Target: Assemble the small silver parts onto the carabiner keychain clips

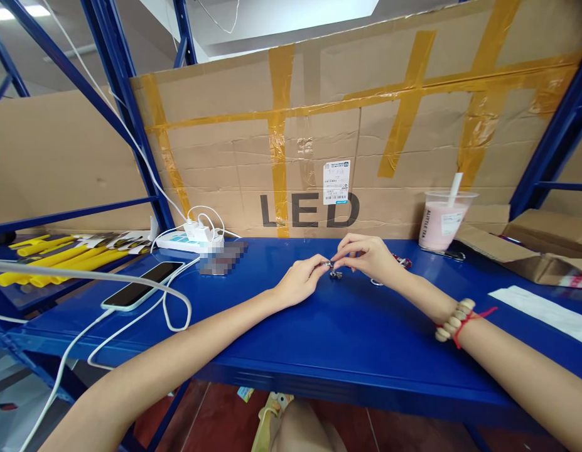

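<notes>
Over the blue tabletop, my left hand and my right hand meet at the fingertips. Both pinch a small silvery metal piece; its exact kind is too small to tell. Just below the fingers is a dark, shiny metal bit, and I cannot tell whether it hangs from the piece or lies on the table. Under my right wrist lies a thin metal ring. Behind that wrist, a small red and silver item is partly hidden.
A charging phone, white cables and a power strip lie to the left. Rightward stand a pink drink cup, an open cardboard box and white paper. A tall cardboard sheet closes off the back.
</notes>
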Demonstrator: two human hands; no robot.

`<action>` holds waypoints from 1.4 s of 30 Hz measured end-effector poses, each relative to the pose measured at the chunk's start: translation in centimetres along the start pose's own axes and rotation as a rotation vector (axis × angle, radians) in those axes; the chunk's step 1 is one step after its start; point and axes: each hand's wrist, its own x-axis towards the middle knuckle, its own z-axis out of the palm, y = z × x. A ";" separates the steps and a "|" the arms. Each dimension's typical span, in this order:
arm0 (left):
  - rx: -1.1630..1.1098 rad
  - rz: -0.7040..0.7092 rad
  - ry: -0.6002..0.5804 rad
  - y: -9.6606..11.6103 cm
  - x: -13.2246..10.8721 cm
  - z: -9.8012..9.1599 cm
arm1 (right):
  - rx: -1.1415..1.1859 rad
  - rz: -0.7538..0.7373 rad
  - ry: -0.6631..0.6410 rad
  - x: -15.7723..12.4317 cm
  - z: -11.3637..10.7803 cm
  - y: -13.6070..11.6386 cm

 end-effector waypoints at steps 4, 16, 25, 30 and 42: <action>-0.032 0.004 -0.012 -0.1 -0.2 0.1 | 0.042 0.018 -0.017 -0.1 0.2 -0.1; -0.016 0.034 0.022 -0.1 -0.4 0.1 | 0.102 0.200 -0.099 -0.3 0.5 -0.3; -0.010 0.093 0.076 -0.3 -0.3 0.2 | 0.203 0.354 -0.182 -0.2 0.5 -1.1; -0.017 0.067 0.071 -0.4 -0.3 0.3 | 0.193 0.379 -0.183 -0.2 0.4 -1.0; -0.016 0.034 0.086 -0.2 -0.1 0.3 | 0.198 0.368 -0.176 0.0 0.2 -0.7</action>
